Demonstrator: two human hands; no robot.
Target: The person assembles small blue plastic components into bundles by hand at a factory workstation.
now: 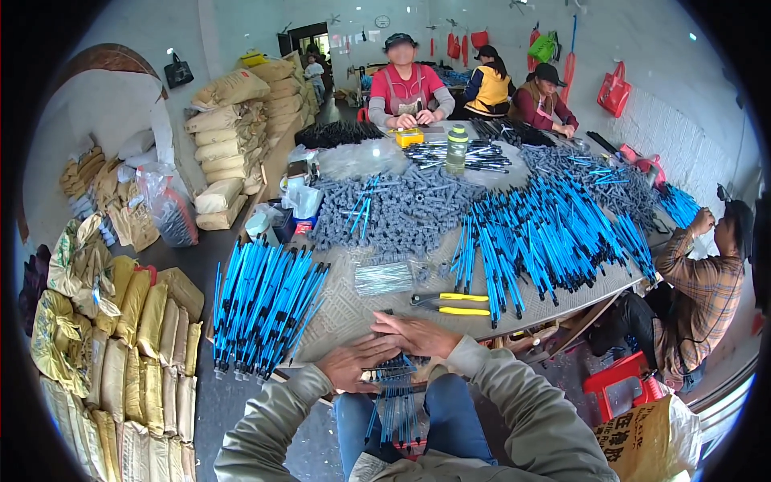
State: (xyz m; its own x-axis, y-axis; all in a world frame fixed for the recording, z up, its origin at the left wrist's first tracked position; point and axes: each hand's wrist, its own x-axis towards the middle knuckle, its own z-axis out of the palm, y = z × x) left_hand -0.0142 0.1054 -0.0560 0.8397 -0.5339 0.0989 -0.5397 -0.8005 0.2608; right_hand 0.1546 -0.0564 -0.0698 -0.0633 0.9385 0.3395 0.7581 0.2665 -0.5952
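Left hand (359, 361), head view: flat; any grip, I cannot tell.
Right hand (419, 334): also flat, fingers beside the left's; grip likewise unclear.
Slim blue-and-black rods (395, 404): beneath both hands, above the lap.
Yellow-handled pliers (464, 311): beyond.

This is a workshop for piecework assembly: people (407, 90) are at work round a large table (341, 283) heaped with blue rods (546, 245) and grey parts (393, 210), with pliers (464, 305) near its edge. Filled sacks (231, 136) stand piled along the left side. What lies beyond the far doorway (299, 42) is too small to make out clearly.
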